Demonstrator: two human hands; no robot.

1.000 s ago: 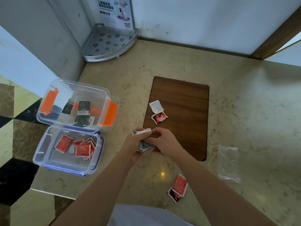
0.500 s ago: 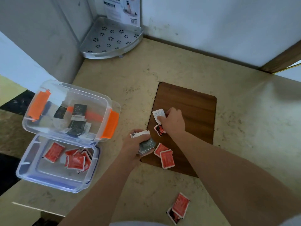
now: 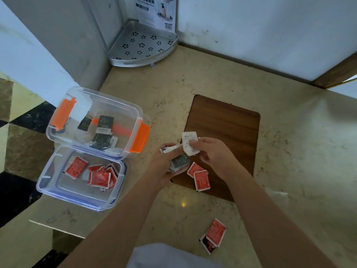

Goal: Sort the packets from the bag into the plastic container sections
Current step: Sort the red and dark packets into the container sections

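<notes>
My left hand (image 3: pixel 165 165) grips a small stack of packets (image 3: pixel 178 161), dark and white ones. Just to its right, my right hand (image 3: pixel 210 153) pinches white packets (image 3: pixel 190 142) lifted off the wooden board (image 3: pixel 228 136). Two red packets (image 3: pixel 200 176) lie on the board's near left corner. At the left stand two clear plastic containers: the far one with orange clips (image 3: pixel 141 140) holds dark packets (image 3: pixel 105 122), the near blue-rimmed one (image 3: pixel 58 192) holds several red packets (image 3: pixel 100 176). Two more red packets (image 3: pixel 214 235) lie on the counter near me.
A metal corner shelf (image 3: pixel 143 45) sits in the far corner against the wall. The marble counter (image 3: pixel 289 151) ends at an edge on the left, with tiled floor below. A clear plastic bag (image 3: pixel 278 195) shows partly behind my right forearm.
My right hand set two red packets on the board, reached to the packets lying farther back, and now has lifted the white ones toward my left hand. The camera tilted.
</notes>
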